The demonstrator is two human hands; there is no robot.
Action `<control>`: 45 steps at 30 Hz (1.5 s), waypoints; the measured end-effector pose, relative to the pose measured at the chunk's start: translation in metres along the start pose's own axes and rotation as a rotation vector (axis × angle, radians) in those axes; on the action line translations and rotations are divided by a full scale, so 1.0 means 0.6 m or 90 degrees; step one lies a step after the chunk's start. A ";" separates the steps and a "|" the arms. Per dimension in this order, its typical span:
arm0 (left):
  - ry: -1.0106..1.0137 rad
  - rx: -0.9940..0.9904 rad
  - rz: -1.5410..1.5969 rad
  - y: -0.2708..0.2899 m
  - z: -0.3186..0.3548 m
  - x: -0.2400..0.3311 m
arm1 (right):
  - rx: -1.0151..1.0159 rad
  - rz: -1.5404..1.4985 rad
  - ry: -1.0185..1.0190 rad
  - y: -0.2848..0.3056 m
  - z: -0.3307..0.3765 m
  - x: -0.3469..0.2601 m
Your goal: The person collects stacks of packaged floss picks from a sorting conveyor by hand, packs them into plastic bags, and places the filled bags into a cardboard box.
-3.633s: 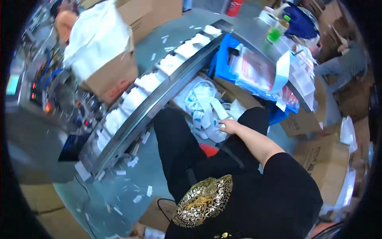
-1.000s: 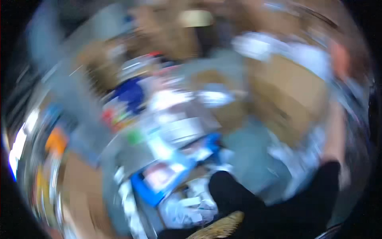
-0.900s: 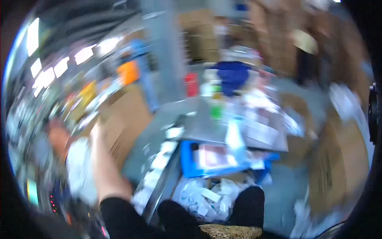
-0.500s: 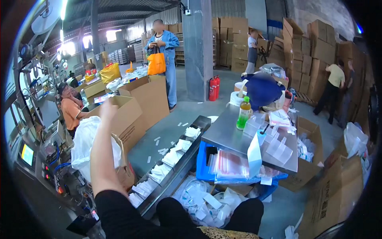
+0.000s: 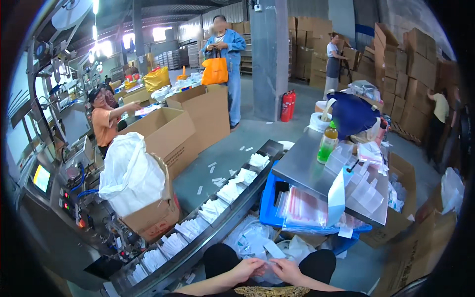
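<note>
Low in front of my lap, my left hand (image 5: pixel 249 270) and my right hand (image 5: pixel 288 271) are close together with fingers bent in a pinch. Something thin and pale may lie between the fingertips, too small to make out. Just beyond them, a heap of clear plastic bags and white pieces (image 5: pixel 252 242) lies between my knees. To the left runs a narrow conveyor (image 5: pixel 222 225) with small white packets (image 5: pixel 213 210) stacked in its compartments.
Right of the conveyor, a metal table (image 5: pixel 302 171) bears a green drink bottle (image 5: pixel 327 142) and clear plastic holders (image 5: pixel 367 195). Below is a blue crate (image 5: pixel 269 195) of clear bags. Left stand a white-lined carton (image 5: pixel 148 218) and a machine screen (image 5: pixel 41 178). Other people stand farther off.
My left arm, stretched up and forward before, has come down to my lap, and my right hand has come into view beside it. The seated co-worker's arm now reaches out. The view has shifted left.
</note>
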State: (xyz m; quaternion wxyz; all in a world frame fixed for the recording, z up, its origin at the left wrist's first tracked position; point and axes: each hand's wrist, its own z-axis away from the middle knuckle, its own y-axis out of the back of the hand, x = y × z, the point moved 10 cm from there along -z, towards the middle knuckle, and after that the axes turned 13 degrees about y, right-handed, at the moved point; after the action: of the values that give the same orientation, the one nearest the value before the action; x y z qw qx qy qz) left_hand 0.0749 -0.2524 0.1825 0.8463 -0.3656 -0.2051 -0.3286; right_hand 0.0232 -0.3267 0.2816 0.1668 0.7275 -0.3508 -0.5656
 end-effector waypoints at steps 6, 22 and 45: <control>-0.158 0.025 0.036 -0.010 -0.031 0.096 | 0.092 -0.151 -0.106 0.009 -0.035 0.070; -0.308 0.310 -0.530 0.008 0.002 0.158 | -0.056 0.035 -0.136 0.002 -0.087 0.127; -0.133 0.341 -0.644 0.238 -0.162 0.205 | -0.100 0.015 0.253 -0.049 -0.438 0.124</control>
State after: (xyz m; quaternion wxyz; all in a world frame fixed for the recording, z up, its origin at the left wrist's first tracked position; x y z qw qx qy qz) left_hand 0.2722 -0.3017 0.1229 0.6224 -0.0260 -0.5126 -0.5910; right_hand 0.2883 -0.3985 0.2903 0.2951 0.8053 -0.2743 -0.4349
